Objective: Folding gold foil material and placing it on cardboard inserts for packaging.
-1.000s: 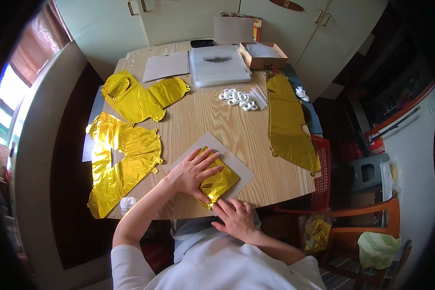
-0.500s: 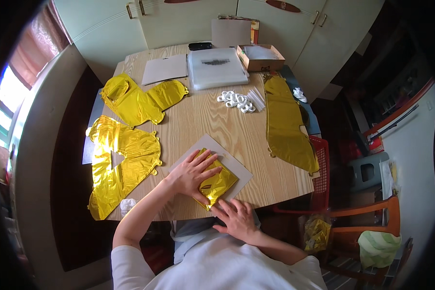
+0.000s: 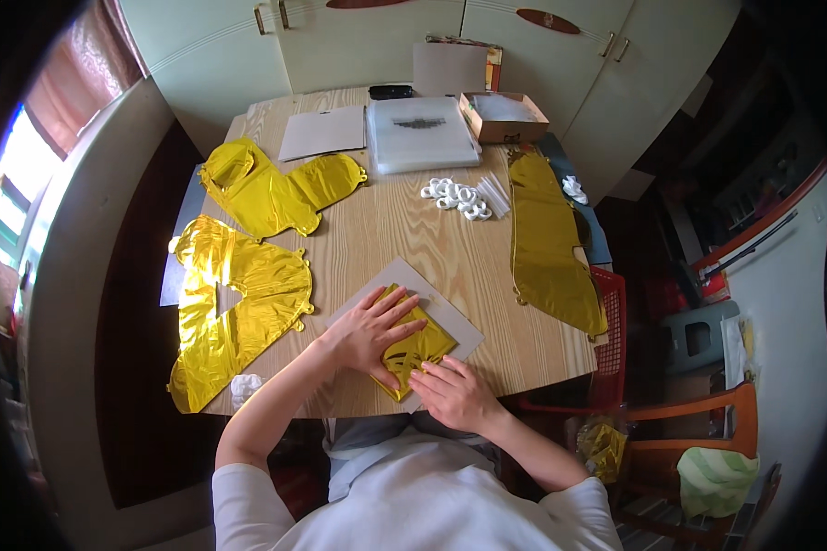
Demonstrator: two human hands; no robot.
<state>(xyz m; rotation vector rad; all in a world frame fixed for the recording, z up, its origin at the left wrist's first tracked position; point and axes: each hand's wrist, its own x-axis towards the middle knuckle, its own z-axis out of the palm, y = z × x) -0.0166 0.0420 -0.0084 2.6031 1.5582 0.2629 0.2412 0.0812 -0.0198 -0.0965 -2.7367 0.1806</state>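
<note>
Gold, glossy folded foil lies on grey card beneath left hand and right hand, fingers apart.

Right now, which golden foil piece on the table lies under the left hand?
The compact folded piece on the grey card; the other pieces lie spread out, away from the left hand.

The gold packet is glossy foil, the grey card matt.

Folded gold foil, partly hidden beneath the left hand. Twelve o'clock: cabinets, cut off above. One o'clock: box, contents indistinct. Four o'clock: bagged foil, blurred. Ten o'clock: curtain, cropped.
</note>
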